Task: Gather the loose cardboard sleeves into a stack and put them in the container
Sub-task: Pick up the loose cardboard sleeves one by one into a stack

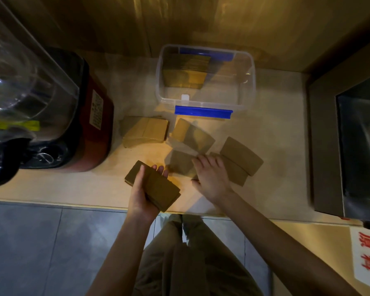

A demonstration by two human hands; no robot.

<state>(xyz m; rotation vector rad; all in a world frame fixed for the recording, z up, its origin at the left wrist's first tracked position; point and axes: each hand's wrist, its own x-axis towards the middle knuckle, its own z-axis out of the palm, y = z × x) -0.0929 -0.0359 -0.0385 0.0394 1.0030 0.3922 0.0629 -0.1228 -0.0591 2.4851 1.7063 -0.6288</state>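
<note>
Nearest, the left hand is gripping a small stack of flat brown sleeves, while the right hand is pressing open, spread fingers on a loose sleeve. More sleeves are lying scattered on the counter; they look light, thin and bendable, probably best pinched by their edges. Farther off, the clear container is sitting open, some sleeves already inside.

A small stack of brown cardboard sleeves is held flat in the left hand above the near edge of the tabletop, while further loose sleeves are scattered flat across it, some overlapping, one lying under the right hand. The clear plastic container with blue clips is seen open behind them, with sleeves stacked in its left part.
</note>
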